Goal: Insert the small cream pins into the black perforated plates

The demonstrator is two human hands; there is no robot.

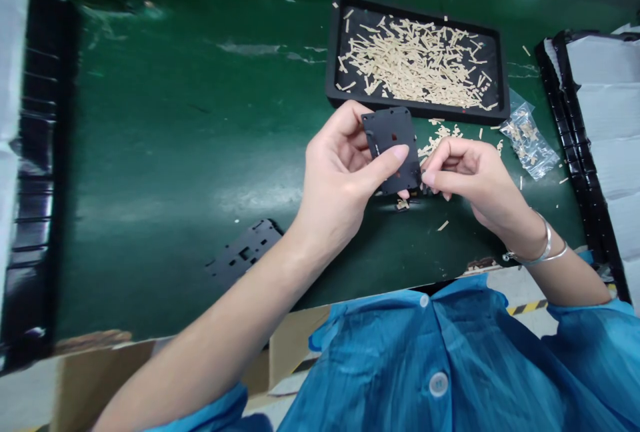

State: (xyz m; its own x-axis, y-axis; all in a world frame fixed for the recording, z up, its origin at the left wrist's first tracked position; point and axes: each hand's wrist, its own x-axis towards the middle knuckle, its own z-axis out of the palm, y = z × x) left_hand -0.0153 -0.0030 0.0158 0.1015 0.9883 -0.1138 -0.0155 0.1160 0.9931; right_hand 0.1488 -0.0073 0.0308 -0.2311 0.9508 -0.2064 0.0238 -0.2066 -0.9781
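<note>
- Because the panel (257, 245) with small cut-outs lies flat by the near edge of the desk (150, 185), left of the middle, it seems set aside where it does not crowd the hands.
- The plate (393, 129), dark and flat, is held above the desk, short of the tray; the left hand (340, 165) is clamped on it, thumb across its face and fingers behind, a grip that probably keeps it steady while its right edge stays free to reach.
- The right hand (475, 172) has thumb and fingertips drawn together at that plate's lower right corner, likely for fine work on the edge; the two hands are close, with the plate between them.
- Loose strips (445, 132) are scattered between the right hand and the tray, probably within easy reach of the fingers.
- The clear bag (531, 142) lies just beside the tray's near right corner, with small pale pieces inside.
- The tray (417, 111) is towards the far edge of the desk, right of the middle; its raised rim probably keeps the pale heap (415, 65) together.
- The left forearm cuts across the view of the panel, whose lower end is also blurred.
- Fingers hide much of the plate's back, and whether the right fingertips hold a small dark part or only touch the corner, I cannot tell.
</note>
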